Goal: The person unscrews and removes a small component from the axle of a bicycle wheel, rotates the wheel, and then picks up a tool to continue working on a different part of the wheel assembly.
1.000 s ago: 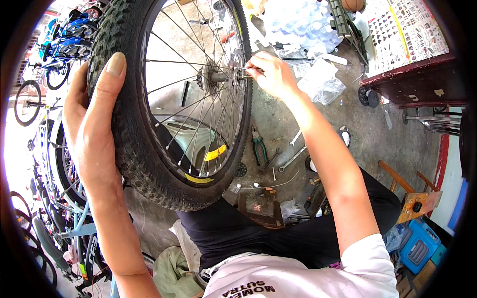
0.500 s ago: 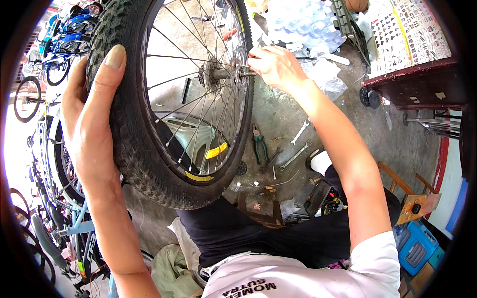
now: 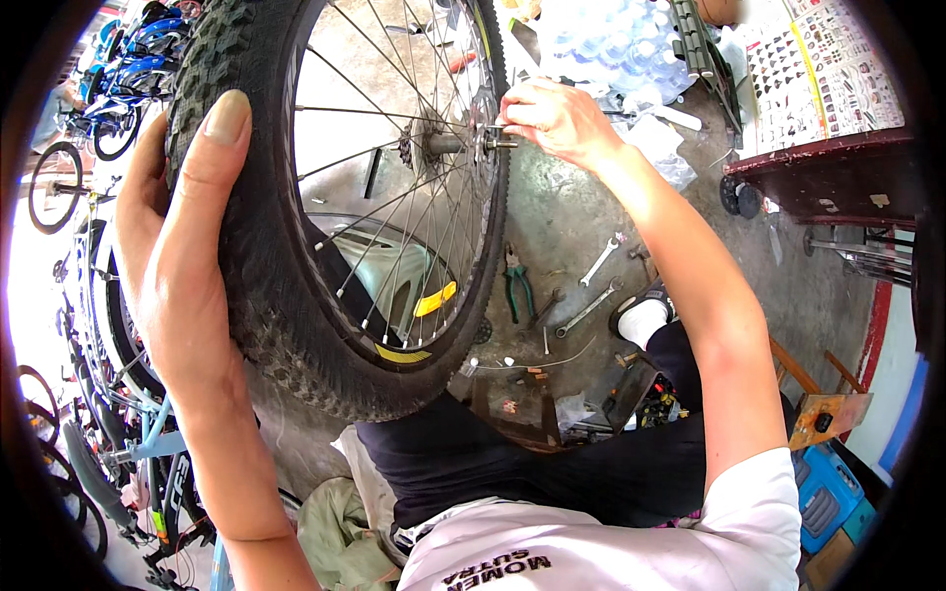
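Note:
A bicycle wheel with a knobby black tyre [image 3: 325, 379] stands upright over my lap. My left hand [image 3: 187, 236] is wrapped round the tyre's left side, its thumb lying along the tread. On the wheel's right side, a brake disc [image 3: 484, 106] sits around the hub [image 3: 443, 144], whose axle end [image 3: 505, 145] sticks out. My right hand [image 3: 554, 120] is closed beside the disc, just above the axle end. A thin metal piece shows at its fingertips, mostly hidden by the fingers, so I cannot tell its kind.
Pliers [image 3: 517, 283], an open-ended wrench [image 3: 602, 260] and a longer wrench [image 3: 588, 308] lie on the concrete floor. Near my leg sits a tray of small parts [image 3: 658, 406]. Bottles in plastic [image 3: 616, 54] and a dark red cabinet [image 3: 828, 169] stand right; bicycles [image 3: 108, 345] crowd left.
My right hand has shifted slightly right and up, leaving the axle end more exposed. My left hand keeps its hold on the tyre. The wheel has turned a little.

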The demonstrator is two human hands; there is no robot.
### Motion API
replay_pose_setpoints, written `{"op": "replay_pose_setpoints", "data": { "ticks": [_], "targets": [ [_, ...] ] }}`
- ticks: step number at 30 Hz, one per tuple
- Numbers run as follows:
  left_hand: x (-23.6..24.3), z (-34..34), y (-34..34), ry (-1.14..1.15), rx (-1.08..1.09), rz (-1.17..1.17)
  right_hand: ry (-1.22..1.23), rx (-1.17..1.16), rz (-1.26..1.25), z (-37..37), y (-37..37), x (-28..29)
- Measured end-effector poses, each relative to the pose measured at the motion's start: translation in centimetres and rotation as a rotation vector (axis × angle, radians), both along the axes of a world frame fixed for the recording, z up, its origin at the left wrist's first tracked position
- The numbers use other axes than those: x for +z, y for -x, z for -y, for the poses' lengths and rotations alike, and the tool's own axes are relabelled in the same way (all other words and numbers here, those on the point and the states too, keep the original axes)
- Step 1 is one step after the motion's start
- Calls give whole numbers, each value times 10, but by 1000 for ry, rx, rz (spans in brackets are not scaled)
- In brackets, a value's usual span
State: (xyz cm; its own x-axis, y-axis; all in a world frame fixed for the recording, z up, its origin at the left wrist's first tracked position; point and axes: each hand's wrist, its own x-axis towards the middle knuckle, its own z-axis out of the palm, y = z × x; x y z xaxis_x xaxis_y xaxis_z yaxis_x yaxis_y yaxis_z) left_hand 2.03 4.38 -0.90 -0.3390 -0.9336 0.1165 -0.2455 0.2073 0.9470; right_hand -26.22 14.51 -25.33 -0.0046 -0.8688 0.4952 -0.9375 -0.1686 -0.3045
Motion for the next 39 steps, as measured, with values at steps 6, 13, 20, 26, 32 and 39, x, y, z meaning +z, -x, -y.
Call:
{"op": "replay_pose_setpoints", "data": {
  "ticks": [6,13,20,26,32,39],
  "targets": [
    [-1,-12,9,60,64,0,-25,57,28,1,12,-6],
    [-3,0,-5,98,109,75,-10,-4,113,2,27,-17],
    [-5,0,1,37,155,9,65,-33,32,9,23,-39],
    [-3,2,0,37,184,26,112,-59,98,15,17,-51],
    [-9,1,1,48,278,29,61,-104,96,16,15,-60],
    [-10,11,-8,105,255,53,38,-149,184,16,4,-61]
  ]
}}
